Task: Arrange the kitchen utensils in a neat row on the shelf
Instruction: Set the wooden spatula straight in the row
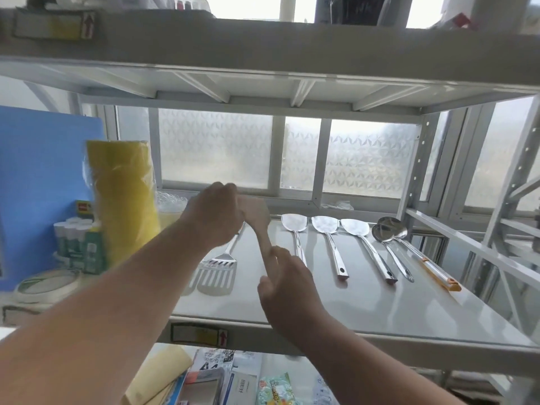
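On the steel shelf (365,302) lie three steel turners (331,247) side by side, heads toward the window. Right of them lie two ladles (393,244), one with an orange handle tip. A wooden spatula (258,223) is held above the shelf, its blade up. My left hand (217,217) is closed at the blade end and my right hand (287,280) pinches the handle end. A slotted steel turner (217,276) lies at the left, head toward me, its handle passing under my left hand.
A yellow roll in plastic wrap (122,200), a blue board (41,185), small bottles (76,244) and tape rolls (43,285) crowd the shelf's left end. Frosted windows stand behind. The shelf below holds packets and papers (233,381). An upper shelf (263,54) hangs overhead.
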The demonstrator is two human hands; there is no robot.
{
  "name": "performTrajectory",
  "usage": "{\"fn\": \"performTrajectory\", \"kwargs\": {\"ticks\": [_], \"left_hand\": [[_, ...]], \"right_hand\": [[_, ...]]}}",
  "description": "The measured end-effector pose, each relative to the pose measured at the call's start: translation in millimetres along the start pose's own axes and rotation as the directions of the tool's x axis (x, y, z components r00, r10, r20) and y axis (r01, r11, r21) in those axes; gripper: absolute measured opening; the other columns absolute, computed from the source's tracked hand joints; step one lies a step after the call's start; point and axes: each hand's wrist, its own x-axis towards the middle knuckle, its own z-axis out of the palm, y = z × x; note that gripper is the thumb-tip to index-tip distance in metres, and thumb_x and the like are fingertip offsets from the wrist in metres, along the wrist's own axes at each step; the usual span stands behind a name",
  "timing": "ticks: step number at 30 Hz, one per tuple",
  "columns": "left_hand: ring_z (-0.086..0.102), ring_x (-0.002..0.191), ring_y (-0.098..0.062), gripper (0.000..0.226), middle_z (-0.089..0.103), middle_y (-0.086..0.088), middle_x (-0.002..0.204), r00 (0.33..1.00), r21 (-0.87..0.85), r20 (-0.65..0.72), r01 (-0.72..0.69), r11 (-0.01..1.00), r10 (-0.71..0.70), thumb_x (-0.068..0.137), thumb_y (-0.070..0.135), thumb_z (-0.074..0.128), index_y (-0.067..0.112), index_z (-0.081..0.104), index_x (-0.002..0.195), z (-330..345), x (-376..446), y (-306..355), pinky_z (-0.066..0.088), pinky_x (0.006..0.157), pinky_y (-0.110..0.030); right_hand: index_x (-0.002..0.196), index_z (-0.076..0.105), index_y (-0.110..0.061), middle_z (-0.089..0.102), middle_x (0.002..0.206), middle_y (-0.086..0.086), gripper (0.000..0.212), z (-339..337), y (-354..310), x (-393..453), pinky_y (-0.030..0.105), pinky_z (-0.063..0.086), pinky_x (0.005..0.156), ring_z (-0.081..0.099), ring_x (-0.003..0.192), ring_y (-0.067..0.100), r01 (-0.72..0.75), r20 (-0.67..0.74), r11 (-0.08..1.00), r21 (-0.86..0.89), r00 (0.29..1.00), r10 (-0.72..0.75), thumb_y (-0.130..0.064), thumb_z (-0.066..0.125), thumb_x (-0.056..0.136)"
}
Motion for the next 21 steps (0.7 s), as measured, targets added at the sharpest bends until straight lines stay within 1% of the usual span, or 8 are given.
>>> {"fn": "performTrajectory", "kwargs": {"ticks": [2, 4, 7, 9, 11, 15, 19, 21], "left_hand": [[0.06, 0.131, -0.03, 0.042, 0.065, -0.007, 0.139, 0.99, 0.139, 0.144, -0.018, 0.99, -0.003, 0.103, 0.042, 0.053, 0.02, 0.062, 0.138, 30.9, -20.7, -7.7, 0.046, 0.108, -0.046], [0.057, 0.134, -0.024, 0.044, 0.062, -0.002, 0.144, 0.967, 0.223, 0.255, -0.036, 0.974, -0.022, 0.104, 0.047, 0.044, 0.026, 0.06, 0.14, 57.0, -38.9, -17.9, 0.042, 0.11, -0.046], [0.059, 0.128, -0.021, 0.043, 0.066, 0.004, 0.137, 0.952, 0.223, 0.301, -0.02, 0.975, -0.049, 0.101, 0.051, 0.037, 0.029, 0.063, 0.128, 81.6, -56.5, -34.1, 0.04, 0.108, -0.047], [0.062, 0.12, -0.021, 0.039, 0.07, 0.005, 0.129, 0.956, 0.165, 0.283, 0.022, 0.986, -0.069, 0.099, 0.049, 0.036, 0.029, 0.064, 0.114, 88.3, -61.2, -41.6, 0.039, 0.102, -0.046], [0.063, 0.116, -0.022, 0.035, 0.072, 0.006, 0.125, 0.96, 0.127, 0.27, 0.044, 0.991, -0.077, 0.095, 0.048, 0.036, 0.029, 0.063, 0.106, 91.6, -62.0, -45.4, 0.04, 0.099, -0.045], [0.064, 0.115, -0.021, 0.037, 0.073, 0.006, 0.124, 0.965, 0.142, 0.247, 0.05, 0.989, -0.084, 0.093, 0.049, 0.037, 0.029, 0.066, 0.105, 98.6, -62.1, -49.4, 0.039, 0.1, -0.044], [0.065, 0.116, -0.02, 0.037, 0.073, 0.006, 0.125, 0.974, 0.159, 0.214, 0.045, 0.986, -0.079, 0.095, 0.048, 0.039, 0.03, 0.068, 0.111, 101.0, -59.9, -50.1, 0.04, 0.099, -0.043], [0.065, 0.113, -0.02, 0.035, 0.073, 0.006, 0.122, 0.974, 0.165, 0.214, 0.039, 0.986, -0.075, 0.094, 0.048, 0.039, 0.03, 0.066, 0.108, 102.3, -58.9, -49.3, 0.04, 0.097, -0.044]], "right_hand": [[0.118, 0.048, -0.017, 0.05, 0.102, 0.008, 0.032, 4.5, -3.7, 15.2, 0.031, 0.033, 0.077, 0.045, 0.087, 0.027, -0.11, 0.015, 0.99, -0.087, 0.994, 0.111, -0.011, 0.046, 0.087], [0.131, 0.046, -0.015, 0.042, 0.102, 0.008, 0.042, 6.9, -7.0, 25.4, 0.035, 0.042, 0.087, 0.041, 0.084, 0.026, -0.184, 0.034, 0.978, -0.093, 0.982, 0.188, -0.011, 0.047, 0.089], [0.14, 0.045, -0.008, 0.047, 0.105, 0.011, 0.048, 6.5, -8.1, 33.2, 0.036, 0.043, 0.097, 0.051, 0.107, 0.031, -0.224, 0.074, 0.959, -0.173, 0.968, 0.239, -0.013, 0.051, 0.093], [0.131, 0.054, -0.004, 0.056, 0.114, 0.014, 0.039, 8.6, -6.1, 35.4, 0.033, 0.042, 0.098, 0.051, 0.122, 0.032, -0.246, 0.095, 0.943, -0.227, 0.957, 0.272, -0.015, 0.052, 0.094], [0.124, 0.06, -0.006, 0.055, 0.126, 0.017, 0.036, 11.9, -3.9, 34.8, 0.035, 0.042, 0.102, 0.053, 0.122, 0.034, -0.256, 0.122, 0.93, -0.265, 0.947, 0.296, -0.022, 0.053, 0.093], [0.113, 0.064, -0.007, 0.055, 0.119, 0.019, 0.038, 11.2, -2.2, 15.4, 0.043, 0.042, 0.104, 0.049, 0.115, 0.038, -0.101, 0.161, 0.914, -0.393, 0.971, 0.176, -0.031, 0.05, 0.088], [0.09, 0.061, -0.01, 0.059, 0.099, 0.014, 0.025, 8.3, -0.3, -11.4, 0.042, 0.046, 0.092, 0.049, 0.097, 0.032, 0.063, 0.198, 0.92, -0.387, 0.98, 0.016, -0.03, 0.048, 0.081], [0.085, 0.062, -0.009, 0.061, 0.094, 0.015, 0.021, 11.9, 6.0, -11.4, 0.041, 0.048, 0.087, 0.052, 0.092, 0.033, 0.111, 0.194, 0.911, -0.398, 0.98, -0.035, -0.025, 0.049, 0.083]]}}
